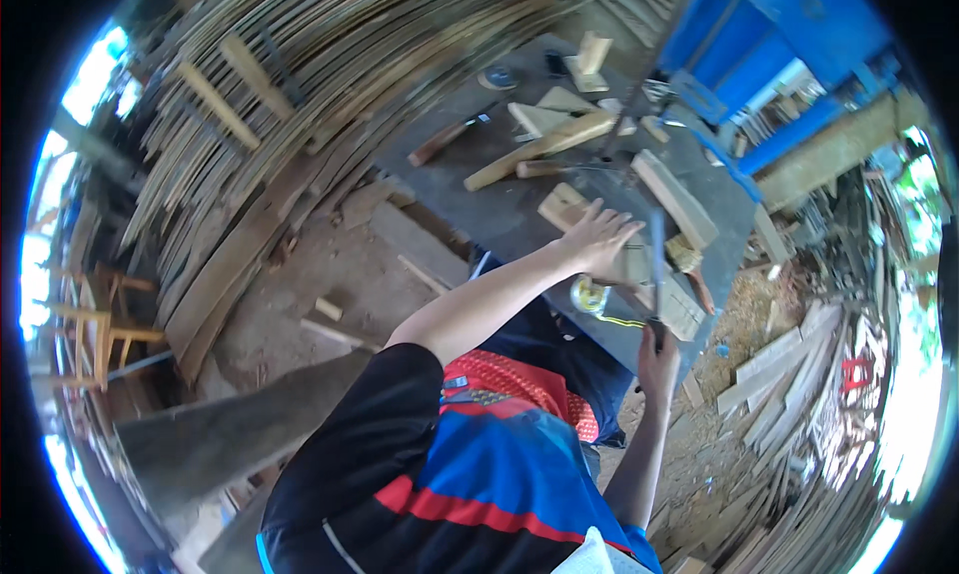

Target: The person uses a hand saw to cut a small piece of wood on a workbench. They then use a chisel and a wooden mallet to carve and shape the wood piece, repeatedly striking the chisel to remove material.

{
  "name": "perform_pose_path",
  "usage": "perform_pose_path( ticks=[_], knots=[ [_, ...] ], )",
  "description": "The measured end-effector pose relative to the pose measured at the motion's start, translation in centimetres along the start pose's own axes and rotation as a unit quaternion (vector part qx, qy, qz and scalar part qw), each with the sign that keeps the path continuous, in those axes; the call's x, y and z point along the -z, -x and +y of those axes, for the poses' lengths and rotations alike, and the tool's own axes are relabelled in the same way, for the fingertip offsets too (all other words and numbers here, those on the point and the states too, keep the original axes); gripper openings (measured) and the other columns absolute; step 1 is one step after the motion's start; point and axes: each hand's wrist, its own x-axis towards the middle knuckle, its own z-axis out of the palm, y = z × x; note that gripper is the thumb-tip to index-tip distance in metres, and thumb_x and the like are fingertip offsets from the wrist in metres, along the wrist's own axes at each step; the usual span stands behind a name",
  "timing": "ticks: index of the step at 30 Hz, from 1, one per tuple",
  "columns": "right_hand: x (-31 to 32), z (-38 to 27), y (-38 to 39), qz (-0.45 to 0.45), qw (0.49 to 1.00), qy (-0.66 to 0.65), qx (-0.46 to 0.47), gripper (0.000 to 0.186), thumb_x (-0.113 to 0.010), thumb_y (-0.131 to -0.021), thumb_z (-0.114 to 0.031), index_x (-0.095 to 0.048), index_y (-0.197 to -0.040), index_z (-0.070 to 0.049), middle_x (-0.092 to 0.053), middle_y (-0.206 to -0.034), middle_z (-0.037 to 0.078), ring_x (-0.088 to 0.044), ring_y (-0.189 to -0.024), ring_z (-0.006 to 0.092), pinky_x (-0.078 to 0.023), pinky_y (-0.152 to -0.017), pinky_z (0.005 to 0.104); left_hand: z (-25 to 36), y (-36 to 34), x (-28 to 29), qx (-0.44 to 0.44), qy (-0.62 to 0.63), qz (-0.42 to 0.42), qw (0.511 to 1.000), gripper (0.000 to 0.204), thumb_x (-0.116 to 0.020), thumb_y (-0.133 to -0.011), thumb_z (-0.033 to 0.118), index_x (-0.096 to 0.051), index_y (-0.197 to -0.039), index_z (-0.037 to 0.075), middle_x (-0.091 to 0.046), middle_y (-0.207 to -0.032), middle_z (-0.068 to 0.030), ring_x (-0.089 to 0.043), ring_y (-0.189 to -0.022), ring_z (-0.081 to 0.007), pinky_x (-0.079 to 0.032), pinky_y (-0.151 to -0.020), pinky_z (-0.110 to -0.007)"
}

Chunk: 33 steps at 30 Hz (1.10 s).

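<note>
A pale wooden board (681, 312) lies slantwise on the dark workbench (470, 206), with pencil-like marks on its near end. My left hand (599, 240) rests on the board, fingers stretched out and holding nothing. In my right hand (657, 359), at the bench's near edge, is the dark handle of what looks like a hand saw (656, 264). Its long narrow blade points away from me, across the board; whether it touches the wood I cannot tell. Close to my left hand sits a round tape measure (589, 295) with some yellow tape out.
Farther back on the bench are a wooden-handled chisel (432, 149), a long wood piece (544, 150) and a thick block (675, 199). A blue machine (799, 34) stands far right. Stacked strips (330, 44) line the left; offcuts (779, 379) litter the right floor.
</note>
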Motion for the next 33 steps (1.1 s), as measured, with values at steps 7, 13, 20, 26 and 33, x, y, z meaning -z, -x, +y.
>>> perform_pose_path(
  ticks=[7, 13, 20, 26, 33],
  knots=[
    [3.8, 2.8, -2.6, -0.044, 0.992, 0.037, -0.113, 0.027, -0.057, -0.094, -0.020, -0.061, -0.108, 0.003, -0.059, -0.074, 0.014, -0.055, -0.065, 0.0219, -0.043, -0.061, 0.0377, -6.2, 5.3, 4.2, 0.140, 0.043, 0.169, 0.975, 0.056, -0.069, -0.084, 0.039, -0.056, -0.129, 0.009, -0.053, -0.133, -0.0176, -0.046, -0.126, -0.0400, -0.038, -0.105, -0.051],
    [6.8, 3.9, -8.0, 0.014, 0.984, 0.166, 0.071, 0.030, -0.053, -0.094, -0.015, -0.058, -0.118, 0.002, -0.058, -0.081, 0.011, -0.055, -0.073, 0.0202, -0.045, -0.067, 0.0335, -12.7, 7.1, 5.4, 0.229, -0.014, 0.136, 0.964, 0.052, -0.071, -0.077, 0.026, -0.061, -0.126, 0.014, -0.057, -0.126, -0.0133, -0.049, -0.119, -0.0321, -0.039, -0.102, -0.045],
    [5.0, 3.7, -16.6, -0.105, 0.979, 0.162, 0.065, 0.034, -0.063, -0.088, -0.020, -0.059, -0.119, -0.007, -0.067, -0.105, 0.018, -0.065, -0.097, 0.0344, -0.050, -0.084, 0.0412, -14.1, 5.3, 6.2, 0.200, -0.094, 0.069, 0.973, 0.045, -0.071, -0.080, 0.037, -0.067, -0.119, 0.015, -0.063, -0.121, -0.0074, -0.050, -0.118, -0.0312, -0.039, -0.099, -0.044],
    [2.3, 4.0, -20.0, -0.133, 0.963, 0.232, 0.021, 0.038, -0.067, -0.085, -0.029, -0.058, -0.119, -0.013, -0.067, -0.104, 0.019, -0.065, -0.100, 0.0378, -0.051, -0.084, 0.0461, -13.4, 5.7, 7.7, 0.159, -0.057, 0.166, 0.972, 0.033, -0.072, -0.082, 0.033, -0.067, -0.106, 0.009, -0.065, -0.101, -0.0079, -0.059, -0.100, -0.0283, -0.040, -0.092, -0.043],
    [0.2, 4.0, -20.3, -0.054, 0.950, 0.259, 0.169, 0.033, -0.068, -0.086, -0.022, -0.059, -0.114, -0.009, -0.064, -0.112, 0.012, -0.063, -0.104, 0.0360, -0.050, -0.089, 0.0453, -11.4, 5.3, 12.8, 0.140, 0.065, 0.277, 0.948, 0.027, -0.074, -0.086, 0.019, -0.063, -0.099, -0.003, -0.063, -0.094, -0.0134, -0.064, -0.083, -0.0248, -0.051, -0.075, -0.038]
  ],
)
